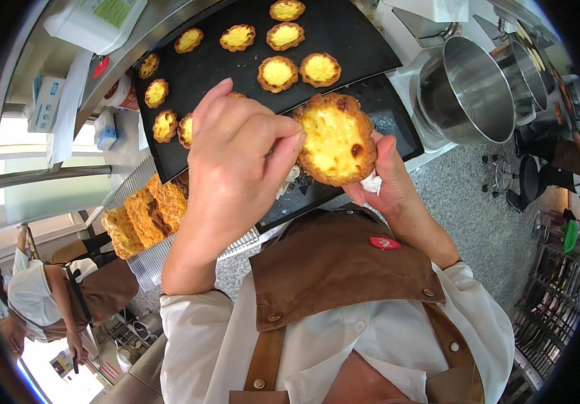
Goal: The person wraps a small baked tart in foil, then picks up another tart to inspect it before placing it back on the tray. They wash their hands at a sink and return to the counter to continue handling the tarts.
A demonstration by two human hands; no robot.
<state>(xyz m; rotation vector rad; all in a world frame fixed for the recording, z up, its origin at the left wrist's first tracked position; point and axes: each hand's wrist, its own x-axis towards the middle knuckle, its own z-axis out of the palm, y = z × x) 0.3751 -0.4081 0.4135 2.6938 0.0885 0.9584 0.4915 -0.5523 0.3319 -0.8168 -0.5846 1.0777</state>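
My right hand [388, 184] holds up an egg tart [338, 141] by its right and lower edge, its yellow custard top with browned spots facing me. A crumpled scrap of white paper or tissue [371, 183] shows between the tart and my right fingers. At the tart's left rim, the thumb and forefinger of my left hand [242, 146] come together in a pinch. Whether a crumb sits between those fingertips is hidden. Beyond my hands, several more egg tarts [277, 74] stand on a black baking tray [209, 68]; my left hand covers part of them.
A second dark tray [388, 108] with crumbs lies beneath. Brown-topped pastry slabs [141, 224] rest on a wire rack [151, 265] at left. A steel mixing bowl [476, 91] stands right. One person in an apron [98, 290] is at lower left; another [547, 171] is seated far right.
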